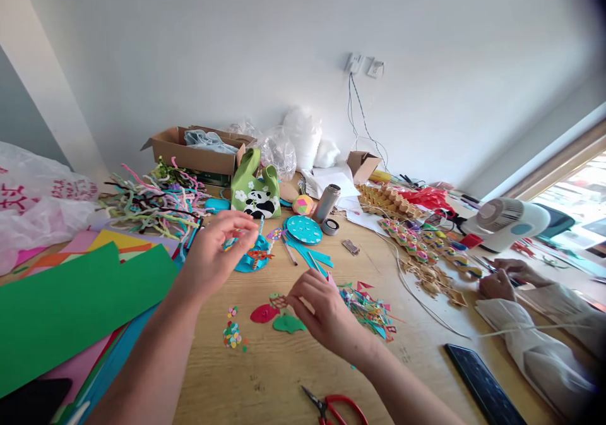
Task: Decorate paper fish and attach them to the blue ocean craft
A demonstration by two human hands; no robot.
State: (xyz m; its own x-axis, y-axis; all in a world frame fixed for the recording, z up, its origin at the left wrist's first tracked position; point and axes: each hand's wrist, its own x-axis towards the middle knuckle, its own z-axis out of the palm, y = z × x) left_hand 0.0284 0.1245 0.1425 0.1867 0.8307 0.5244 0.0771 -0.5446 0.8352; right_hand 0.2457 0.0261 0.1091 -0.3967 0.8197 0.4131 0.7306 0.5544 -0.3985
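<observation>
My left hand (220, 248) is raised left of the middle, thumb and fingers closed at a thin blue striped stick (261, 225). Just behind and below it, a blue paper craft (253, 262) carries a small orange figure (261, 256). My right hand (319, 308) is lower and further right, pinching a small green and red patterned paper piece (278, 300). Under that piece lie a dark red paper shape (264, 313) and a green paper shape (288, 324). Small coloured paper dots (232, 335) are piled to the left.
Red-handled pliers (331, 406) lie at the front edge. Colourful paper scraps (367, 308) spread right of my right hand. Behind stand a thermos (327, 203) and a green panda bag (255, 191). Green sheets (80, 311) cover the left. A co-worker's hands (509, 280) and a phone (483, 384) are right.
</observation>
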